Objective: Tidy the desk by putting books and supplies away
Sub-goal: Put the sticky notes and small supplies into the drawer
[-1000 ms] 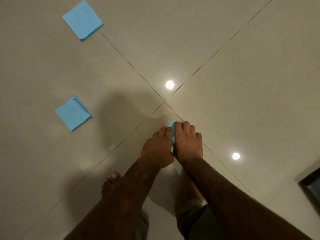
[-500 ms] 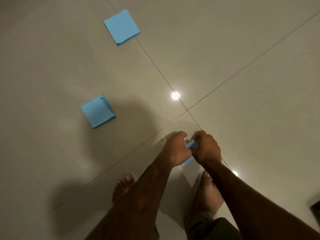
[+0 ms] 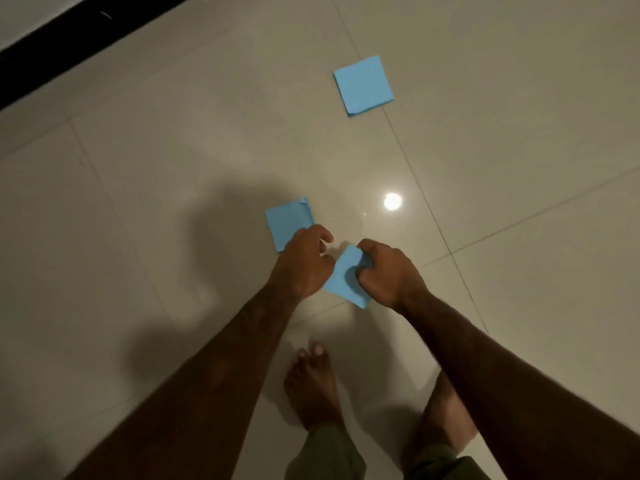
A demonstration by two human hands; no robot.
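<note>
Pickup of fallen notes: my right hand (image 3: 389, 271) grips one blue pad (image 3: 344, 277); my left hand (image 3: 303, 263) curls beside it, grip unclear. Next, I'd lift the nearer note (image 3: 287, 221).

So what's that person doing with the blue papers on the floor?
A barefoot person seems to be gathering blue paper squares off the tiled floor. The right hand grips one square. The left hand is right beside it, fingers curled, over a second square lying on the floor. A third square lies farther off.
</note>
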